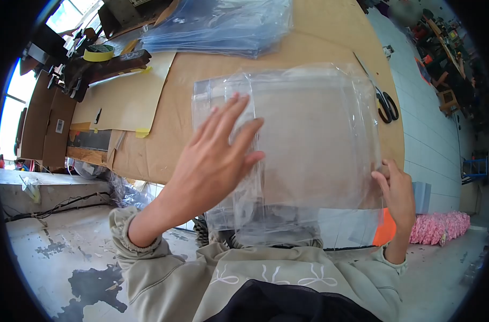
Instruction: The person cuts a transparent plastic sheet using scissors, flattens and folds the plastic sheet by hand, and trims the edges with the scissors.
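Clear plastic sheets or bags (309, 134) lie on the brown-covered table (330, 32) in front of me, their near edge hanging over the table's edge toward my lap. My left hand (217, 145) is over the left part of the plastic, fingers spread, holding nothing. At the right edge of the plastic is my right hand (397, 190), thumb and fingers closed on that edge. Black-handled scissors (387, 105) lie just to the right of the plastic.
A stack of clear bluish plastic (223, 27) lies at the back. On the left are a sewing-like machine arm (107, 68), yellow tape (99, 52) and a cardboard box (48, 123). A pink bundle (440, 226) and an orange object (385, 228) sit at the right.
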Available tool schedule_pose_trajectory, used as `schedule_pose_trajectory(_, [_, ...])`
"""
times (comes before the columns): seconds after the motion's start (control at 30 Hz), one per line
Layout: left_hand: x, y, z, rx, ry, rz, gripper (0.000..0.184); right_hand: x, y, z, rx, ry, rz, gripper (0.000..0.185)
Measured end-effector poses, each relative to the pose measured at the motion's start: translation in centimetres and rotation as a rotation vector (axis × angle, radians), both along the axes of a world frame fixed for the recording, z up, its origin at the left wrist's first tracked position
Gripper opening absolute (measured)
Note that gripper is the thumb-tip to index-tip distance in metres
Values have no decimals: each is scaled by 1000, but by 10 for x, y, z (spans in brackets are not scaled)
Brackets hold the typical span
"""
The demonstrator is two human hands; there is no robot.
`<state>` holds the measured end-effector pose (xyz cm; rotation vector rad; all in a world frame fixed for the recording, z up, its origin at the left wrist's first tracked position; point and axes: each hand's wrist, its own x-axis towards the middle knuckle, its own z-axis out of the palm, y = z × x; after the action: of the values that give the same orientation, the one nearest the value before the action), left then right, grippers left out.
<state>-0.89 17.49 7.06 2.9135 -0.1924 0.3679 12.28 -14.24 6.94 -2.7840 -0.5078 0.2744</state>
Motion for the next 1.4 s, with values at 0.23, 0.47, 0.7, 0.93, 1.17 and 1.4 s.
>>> schedule_pose_trajectory(0.23, [87,-2,-29,6,-130,-240,48,49,91,18,190,-474,455,40])
schedule_pose_trajectory(0.47, [93,-4,-52,-17,99,-133,57,94,123,-48,4,-451,596,64])
schedule_pose_trajectory(0.7, [104,5,-47,-132,179,-48,66,105,117,-46,-93,-405,473,71])
schedule_pose_trajectory(0.93, [111,15,-39,-129,113,40,68,120,107,-51,336,-342,337,53])
schedule_pose_trajectory(1.17, [135,48,-38,-351,-58,124,22,173,114,-25,397,83,297,26])
schedule_pose_trajectory(1.4, [142,62,-36,-997,266,207,21,176,122,-41,652,179,316,29])
